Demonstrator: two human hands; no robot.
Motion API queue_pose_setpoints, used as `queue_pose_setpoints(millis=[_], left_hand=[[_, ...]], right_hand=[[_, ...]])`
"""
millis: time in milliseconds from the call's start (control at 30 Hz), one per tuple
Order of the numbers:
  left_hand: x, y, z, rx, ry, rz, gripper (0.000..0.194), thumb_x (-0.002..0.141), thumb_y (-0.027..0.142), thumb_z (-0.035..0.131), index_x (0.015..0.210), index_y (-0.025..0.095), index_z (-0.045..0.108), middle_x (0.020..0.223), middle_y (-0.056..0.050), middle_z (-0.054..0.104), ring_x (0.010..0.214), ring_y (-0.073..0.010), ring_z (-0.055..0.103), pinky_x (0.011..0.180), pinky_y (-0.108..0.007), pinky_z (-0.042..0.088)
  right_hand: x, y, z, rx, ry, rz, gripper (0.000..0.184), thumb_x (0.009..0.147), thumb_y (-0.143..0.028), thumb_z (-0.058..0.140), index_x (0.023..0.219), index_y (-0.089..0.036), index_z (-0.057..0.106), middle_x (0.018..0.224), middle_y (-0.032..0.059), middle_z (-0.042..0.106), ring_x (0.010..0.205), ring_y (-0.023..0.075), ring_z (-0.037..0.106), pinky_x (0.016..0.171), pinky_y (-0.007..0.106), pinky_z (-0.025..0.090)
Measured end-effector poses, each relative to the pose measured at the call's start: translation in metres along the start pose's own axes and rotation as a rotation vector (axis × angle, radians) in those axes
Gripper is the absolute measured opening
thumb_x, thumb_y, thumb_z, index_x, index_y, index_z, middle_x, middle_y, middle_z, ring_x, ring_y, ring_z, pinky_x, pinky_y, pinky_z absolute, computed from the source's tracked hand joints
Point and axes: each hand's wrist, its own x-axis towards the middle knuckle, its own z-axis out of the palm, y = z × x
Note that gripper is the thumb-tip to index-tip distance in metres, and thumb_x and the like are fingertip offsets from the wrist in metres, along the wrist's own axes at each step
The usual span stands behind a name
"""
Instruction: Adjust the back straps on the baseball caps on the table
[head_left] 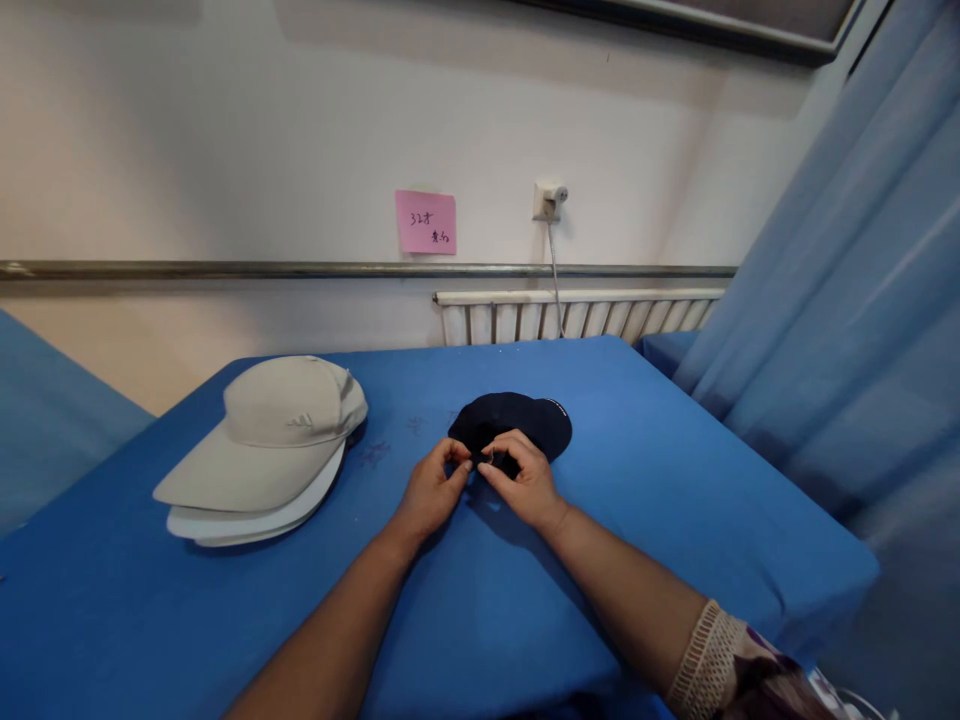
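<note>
A dark baseball cap [510,412] lies on the blue-covered table [480,620], its brim to the right with small white marks along the edge. My left hand [439,485] pinches the near left edge of this cap, thumb and index finger together. Close beside it, my right hand [525,482] pinches at the same edge, where a small bit of the strap or its buckle shows between the fingertips. The fingers hide most of the fastening. To the left sits a stack of light caps, with a beige cap [285,410] on top.
Under the beige cap, white brims [255,522] stick out. Behind the table are a radiator [585,312], a wall rail [300,270], a plug in a socket [551,202] and a pink note [426,222]. A blue curtain [847,300] hangs along the right.
</note>
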Motion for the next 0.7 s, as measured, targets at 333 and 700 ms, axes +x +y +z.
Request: queue_pose_setpoints(millis=[333,700], left_hand=[[-0.003,0.001,-0.006,0.363,-0.193,0.146,0.025,0.067,0.011,0.053,0.083,0.024,0.068,0.087,-0.005,0.071,0.089,-0.0266,0.062,0.09,-0.042,0.043],[0.001,0.004,0.015,-0.798,0.035,-0.338,0.021,0.081,0.036,0.061,0.093,0.019,0.065,0.1,-0.006,0.071,0.098,-0.0228,0.065,0.09,-0.039,0.052]], right_hand=[[-0.002,0.002,0.002,-0.029,0.043,-0.017,0.019,0.081,-0.023,0.07,0.101,-0.024,0.067,0.099,0.0055,0.062,0.095,0.0197,0.061,0.085,0.036,0.052],[-0.002,-0.012,-0.008,-0.058,0.016,-0.1,0.026,0.093,-0.024,0.051,0.117,-0.024,0.06,0.116,0.0094,0.062,0.111,0.0227,0.058,0.098,0.041,0.048]])
